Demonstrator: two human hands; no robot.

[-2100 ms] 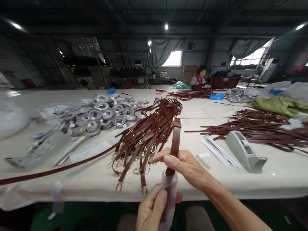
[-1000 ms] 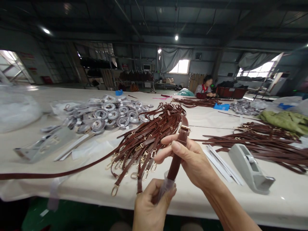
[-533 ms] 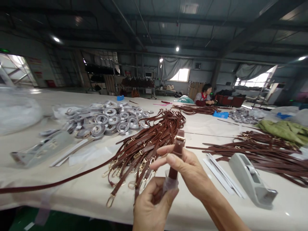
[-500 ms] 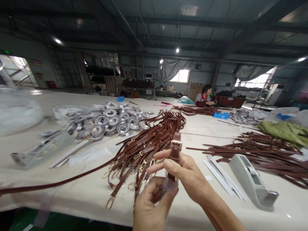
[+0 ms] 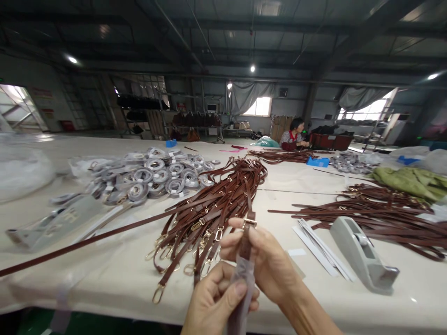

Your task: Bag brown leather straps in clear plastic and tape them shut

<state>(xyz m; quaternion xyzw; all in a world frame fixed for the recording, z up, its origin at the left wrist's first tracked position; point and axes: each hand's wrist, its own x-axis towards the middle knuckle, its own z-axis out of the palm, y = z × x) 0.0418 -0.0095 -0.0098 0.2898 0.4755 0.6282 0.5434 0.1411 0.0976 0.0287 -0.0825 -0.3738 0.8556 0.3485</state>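
Observation:
In front of me, a brown leather strap (image 5: 246,239) with a gold buckle runs upright between my hands. Its lower part sits inside a thin clear plastic sleeve (image 5: 245,270). My left hand (image 5: 211,298) is closed on the sleeved part, thumb pressed on the front. My right hand (image 5: 275,263) grips the strap just under the buckle, between thumb and fingers. Behind them lies a pile of brown straps (image 5: 216,200) with gold clasps. One long strap (image 5: 87,237) stretches from the pile to the left edge.
Rolled straps in clear wrapping (image 5: 153,174) are heaped at left. A grey tape dispenser (image 5: 363,256) and white paper strips (image 5: 316,246) lie at right, before more brown straps (image 5: 377,218). Another dispenser (image 5: 56,223) is on the left. A co-worker (image 5: 293,135) sits across the table.
The buckle end has come down and now tilts away from me. More of the plastic sleeve shows between my hands. The long strap at left has lifted. My view has shifted slightly.

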